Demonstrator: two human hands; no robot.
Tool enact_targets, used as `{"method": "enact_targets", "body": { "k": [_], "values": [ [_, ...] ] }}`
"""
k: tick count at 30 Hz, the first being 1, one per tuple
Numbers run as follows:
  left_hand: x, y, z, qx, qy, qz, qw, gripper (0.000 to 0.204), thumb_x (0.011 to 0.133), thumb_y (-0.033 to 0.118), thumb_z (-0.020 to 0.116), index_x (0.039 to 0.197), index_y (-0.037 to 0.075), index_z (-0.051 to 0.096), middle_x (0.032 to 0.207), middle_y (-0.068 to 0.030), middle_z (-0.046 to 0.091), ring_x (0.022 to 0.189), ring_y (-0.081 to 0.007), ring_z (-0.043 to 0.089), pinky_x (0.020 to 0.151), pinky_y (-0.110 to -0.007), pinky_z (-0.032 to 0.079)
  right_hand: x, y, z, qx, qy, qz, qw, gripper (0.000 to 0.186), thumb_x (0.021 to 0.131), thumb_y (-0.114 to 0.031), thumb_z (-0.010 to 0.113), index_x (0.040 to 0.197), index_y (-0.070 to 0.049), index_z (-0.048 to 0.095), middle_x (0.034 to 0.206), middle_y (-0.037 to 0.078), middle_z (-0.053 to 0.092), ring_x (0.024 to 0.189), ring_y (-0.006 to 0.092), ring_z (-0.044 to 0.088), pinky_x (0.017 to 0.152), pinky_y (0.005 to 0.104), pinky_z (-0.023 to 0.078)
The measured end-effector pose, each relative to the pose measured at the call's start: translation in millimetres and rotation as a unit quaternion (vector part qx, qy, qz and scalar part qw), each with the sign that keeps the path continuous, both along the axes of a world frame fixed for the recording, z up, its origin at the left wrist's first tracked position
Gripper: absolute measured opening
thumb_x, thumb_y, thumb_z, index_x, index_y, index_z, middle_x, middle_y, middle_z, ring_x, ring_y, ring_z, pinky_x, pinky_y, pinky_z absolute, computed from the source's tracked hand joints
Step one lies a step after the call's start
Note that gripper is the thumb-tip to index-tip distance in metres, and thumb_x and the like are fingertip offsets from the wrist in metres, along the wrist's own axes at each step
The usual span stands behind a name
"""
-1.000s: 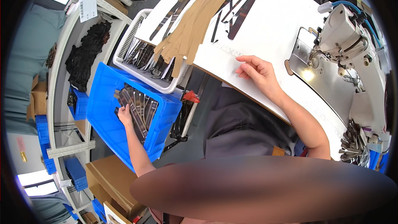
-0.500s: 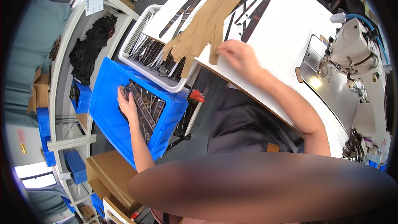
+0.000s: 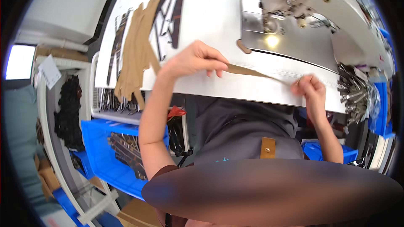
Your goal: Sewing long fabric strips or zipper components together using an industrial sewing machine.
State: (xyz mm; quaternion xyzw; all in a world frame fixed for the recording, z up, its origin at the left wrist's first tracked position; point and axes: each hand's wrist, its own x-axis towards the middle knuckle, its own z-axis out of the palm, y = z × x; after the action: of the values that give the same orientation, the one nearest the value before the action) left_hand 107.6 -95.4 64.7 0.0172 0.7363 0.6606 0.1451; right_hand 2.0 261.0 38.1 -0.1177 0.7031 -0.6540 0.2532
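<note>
My left hand (image 3: 198, 61) is closed on one end of a long tan strip (image 3: 250, 70) stretched above the front of the white table (image 3: 198, 25). My right hand (image 3: 310, 87) pinches the other end, slightly blurred. To the left of my hands lies a loose pile of tan strips (image 3: 134, 50), flanked by dark plaid strips (image 3: 178, 14), some hanging over the edge. Behind the held strip stands a white sewing machine (image 3: 320, 4) with a lit metal plate (image 3: 294, 46).
Below the table's left end are a white basket (image 3: 95, 75) and a blue bin (image 3: 94, 155) of plaid strips. Shelving (image 3: 43, 109) with dark bundled material stands at left. Clustered metal parts (image 3: 351, 96) and another blue bin (image 3: 381, 109) are at right.
My left hand has left the blue bin and come up over the table. A tan strip is now stretched between both hands. The view has swung toward the sewing machine.
</note>
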Motion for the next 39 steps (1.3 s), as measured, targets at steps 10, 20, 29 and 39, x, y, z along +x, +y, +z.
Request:
{"method": "enact_targets", "body": {
  "k": [10,20,29,39],
  "values": [
    [-118,56,-46,-0.495,0.374,0.199,0.759,0.051,0.077,0.026,0.078,0.121,0.007,0.061,0.117,-0.0162,0.063,0.106,-0.027,0.06,0.085,-0.036,0.045,73,16,-66,-0.024,-0.251,0.196,0.948,0.02,0.094,-0.017,0.063,0.102,0.0,0.071,0.095,0.011,0.072,0.084,0.0139,0.068,0.074,0.0252,0.055],
    [-91,96,-63,-0.617,0.132,0.041,0.774,0.063,0.097,0.039,0.05,0.151,0.014,0.029,0.157,-0.0039,0.027,0.145,-0.0236,0.024,0.113,-0.062,0.009,37,62,-30,-0.002,0.113,0.261,0.959,0.023,0.09,-0.016,0.066,0.108,-0.002,0.069,0.088,0.015,0.069,0.074,0.0226,0.067,0.067,0.0306,0.052],
    [-99,86,-68,-0.535,0.226,0.109,0.807,0.05,0.093,0.032,0.06,0.138,0.014,0.051,0.146,-0.0019,0.046,0.141,-0.028,0.031,0.114,-0.059,0.01,-103,237,-2,0.436,0.532,-0.089,0.72,0.034,0.077,0.003,0.065,0.11,-0.003,0.066,0.109,0.011,0.063,0.099,0.0296,0.063,0.084,0.0359,0.052],
    [-73,195,-21,-0.005,0.07,0.083,0.994,0.041,0.088,0.008,0.066,0.128,0.003,0.059,0.114,-0.0123,0.067,0.106,-0.0239,0.063,0.093,-0.034,0.047,-47,130,-12,0.231,0.646,0.039,0.727,0.037,0.072,-0.001,0.061,0.109,-0.003,0.065,0.092,0.011,0.067,0.074,0.024,0.066,0.065,0.033,0.054]
  ]
}}
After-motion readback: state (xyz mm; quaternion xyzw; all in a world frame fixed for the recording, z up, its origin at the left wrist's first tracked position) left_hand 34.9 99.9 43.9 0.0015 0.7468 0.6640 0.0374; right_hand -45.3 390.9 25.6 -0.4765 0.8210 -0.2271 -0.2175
